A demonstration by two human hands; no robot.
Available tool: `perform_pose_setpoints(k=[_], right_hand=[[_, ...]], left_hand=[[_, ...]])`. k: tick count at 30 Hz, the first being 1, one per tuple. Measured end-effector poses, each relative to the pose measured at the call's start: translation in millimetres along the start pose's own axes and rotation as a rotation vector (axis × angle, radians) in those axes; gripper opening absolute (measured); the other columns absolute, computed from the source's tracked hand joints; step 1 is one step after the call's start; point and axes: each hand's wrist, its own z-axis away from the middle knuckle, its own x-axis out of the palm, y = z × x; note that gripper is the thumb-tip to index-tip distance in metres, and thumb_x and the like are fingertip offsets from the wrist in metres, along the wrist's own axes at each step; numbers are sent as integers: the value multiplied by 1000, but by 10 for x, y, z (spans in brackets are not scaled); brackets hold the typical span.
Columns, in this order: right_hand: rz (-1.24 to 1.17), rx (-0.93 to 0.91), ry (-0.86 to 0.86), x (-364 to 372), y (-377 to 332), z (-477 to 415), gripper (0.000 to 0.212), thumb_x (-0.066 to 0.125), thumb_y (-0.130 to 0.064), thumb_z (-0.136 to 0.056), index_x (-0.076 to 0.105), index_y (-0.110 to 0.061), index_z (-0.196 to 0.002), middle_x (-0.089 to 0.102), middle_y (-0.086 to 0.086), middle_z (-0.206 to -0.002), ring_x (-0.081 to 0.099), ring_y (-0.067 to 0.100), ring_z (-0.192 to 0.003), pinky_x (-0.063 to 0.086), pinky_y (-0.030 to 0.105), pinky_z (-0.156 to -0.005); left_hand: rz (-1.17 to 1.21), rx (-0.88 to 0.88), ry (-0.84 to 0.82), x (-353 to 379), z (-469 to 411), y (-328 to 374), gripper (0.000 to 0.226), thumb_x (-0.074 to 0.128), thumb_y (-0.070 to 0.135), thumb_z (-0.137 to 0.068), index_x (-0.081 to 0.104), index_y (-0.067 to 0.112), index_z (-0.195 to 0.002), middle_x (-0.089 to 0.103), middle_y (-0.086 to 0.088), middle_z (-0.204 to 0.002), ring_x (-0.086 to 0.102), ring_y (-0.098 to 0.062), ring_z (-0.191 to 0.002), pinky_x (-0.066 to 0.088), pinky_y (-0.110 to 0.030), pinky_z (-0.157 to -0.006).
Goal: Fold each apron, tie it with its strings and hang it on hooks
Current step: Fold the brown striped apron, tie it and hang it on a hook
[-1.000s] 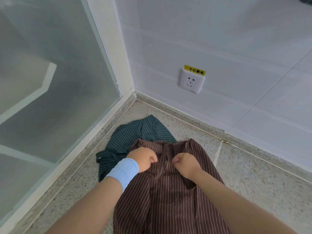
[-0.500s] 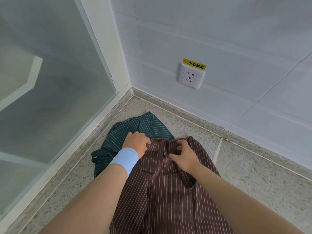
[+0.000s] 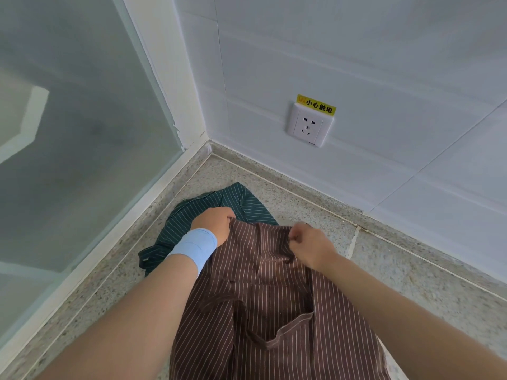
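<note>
The brown striped apron point(image 3: 274, 311) fills the lower centre of the frame, lying slack on the speckled floor point(image 3: 411, 270). It looks light, soft and floppy, so its top hem is the place to take hold. At mid-frame the left hand point(image 3: 214, 223) and right hand point(image 3: 310, 245) each pinch that hem, fingers curled on cloth. Beyond them, the green striped apron point(image 3: 241, 198) lies crumpled toward the corner.

The single head-worn view looks steeply down and forward, close over a speckled floor point(image 3: 384, 272) corner.
</note>
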Motion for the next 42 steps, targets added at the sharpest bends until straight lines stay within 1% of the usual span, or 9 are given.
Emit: perform_pose_setpoints(k=[3, 6, 12, 17, 23, 27, 31, 36, 42], right_hand=[[314, -7, -43, -92, 43, -156, 55, 53, -23, -95, 37, -36, -146, 71, -1, -95, 68, 14, -73, 56, 29, -60], [407, 6, -43, -118, 101, -330, 29, 55, -33, -99, 66, -29, -125, 72, -3, -113, 68, 17, -92, 58, 31, -75], [-434, 307, 324, -321, 164, -683, 18, 57, -24, -101, 74, -21, -102, 74, -1, -69, 72, 16, -55, 63, 37, -64], [-498, 116, 186, -159, 30, -774, 68, 53, -9, -97, 26, -25, -157, 51, 6, -147, 67, 15, -91, 56, 30, -62], [-124, -82, 218, 360, -30, -206, 48, 55, -9, -94, 50, -23, -140, 47, 0, -142, 57, 15, -114, 47, 24, -96], [-128, -124, 10, 613, 6, 392, 18, 55, -9, -94, 61, -24, -101, 64, -3, -96, 63, 12, -62, 50, 19, -53], [69, -144, -235, 741, 137, 960, 11, 50, -21, -94, 59, -25, -88, 64, -7, -75, 63, 14, -63, 47, 20, -54], [463, -228, -307, 994, 527, 1501, 47, 60, -62, -74, 54, -32, -110, 57, -11, -108, 55, 11, -100, 48, 34, -93], [704, -256, -83, 1108, 728, 1586, 26, 54, -33, -98, 67, -30, -120, 56, -2, -117, 51, 22, -114, 39, 41, -102]], left_hand=[[67, 41, 4, -41, -54, -49, 26, 43, 24, -104, 65, 22, -118, 68, -1, -113, 61, -20, -95, 49, -32, -82], [114, 90, -22, -141, -122, -162, 25, 50, 29, -101, 67, 22, -118, 68, 2, -117, 62, -17, -100, 48, -31, -86], [175, -48, 71, -323, -384, -548, 26, 53, 32, -101, 72, 17, -110, 72, -2, -107, 63, -20, -86, 50, -35, -82], [429, -176, 303, -174, -405, -342, 39, 54, 21, -100, 51, 20, -139, 52, -4, -144, 56, -27, -123, 45, -43, -106], [400, -47, 257, 253, 192, -197, 39, 55, 17, -97, 50, 27, -134, 50, 3, -130, 61, -11, -99, 54, -36, -93], [325, 133, 48, 464, 776, 56, 13, 55, 27, -97, 58, 30, -109, 57, 15, -98, 56, 1, -77, 51, -23, -73], [258, 190, -242, 692, 1271, 344, 13, 57, 41, -92, 61, 29, -95, 63, 12, -86, 61, -6, -76, 55, -29, -71], [-147, 236, -550, 1044, 1767, 461, 50, 70, 60, -75, 61, 24, -110, 60, 5, -114, 59, -19, -102, 50, -33, -81], [-497, 237, -458, 1230, 2041, 296, 77, 77, 37, -77, 38, 19, -140, 39, -10, -139, 38, -32, -128, 39, -43, -102]])
